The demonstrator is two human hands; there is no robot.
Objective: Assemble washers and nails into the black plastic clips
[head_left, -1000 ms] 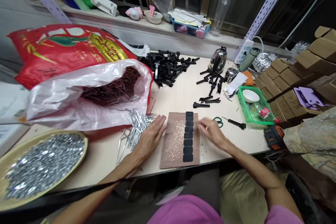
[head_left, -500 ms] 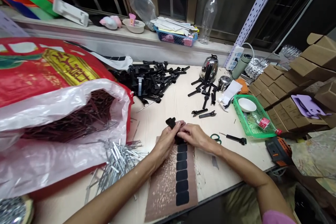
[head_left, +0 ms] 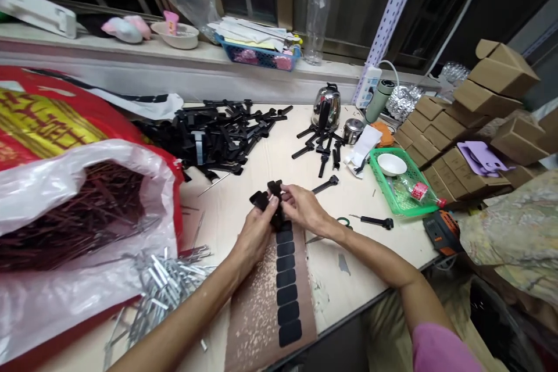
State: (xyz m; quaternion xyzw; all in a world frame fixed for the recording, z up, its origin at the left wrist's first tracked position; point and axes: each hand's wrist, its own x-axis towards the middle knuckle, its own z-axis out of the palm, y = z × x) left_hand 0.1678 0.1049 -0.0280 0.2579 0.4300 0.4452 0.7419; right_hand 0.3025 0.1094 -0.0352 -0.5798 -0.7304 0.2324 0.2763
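Observation:
My left hand (head_left: 255,231) is closed around a black plastic part (head_left: 260,200), thumb on top, above the near end of a brown board. My right hand (head_left: 305,209) meets it from the right, its fingers pinching a second black plastic piece (head_left: 275,187) that stands upright. Where the pieces touch is hidden by my fingers. Below the hands, a column of black rounded-square pads (head_left: 286,279) runs down the brown board (head_left: 253,325). Just beyond my right hand lies another black part (head_left: 326,184), and green-handled scissors (head_left: 344,221) are partly covered by my right wrist.
At left, a red-and-white sack (head_left: 161,157) spills thin rods near loose silver metal strips (head_left: 161,279). Farther back are a heap of black parts (head_left: 218,133) and a steel kettle (head_left: 326,106). To the right sit a green basket (head_left: 392,203), a screwdriver-like tool (head_left: 377,221) and cardboard boxes (head_left: 453,157).
The view has swung to the right. A second black piece now shows upright at my right fingertips. Of two black parts beyond the hands, only one is visible now.

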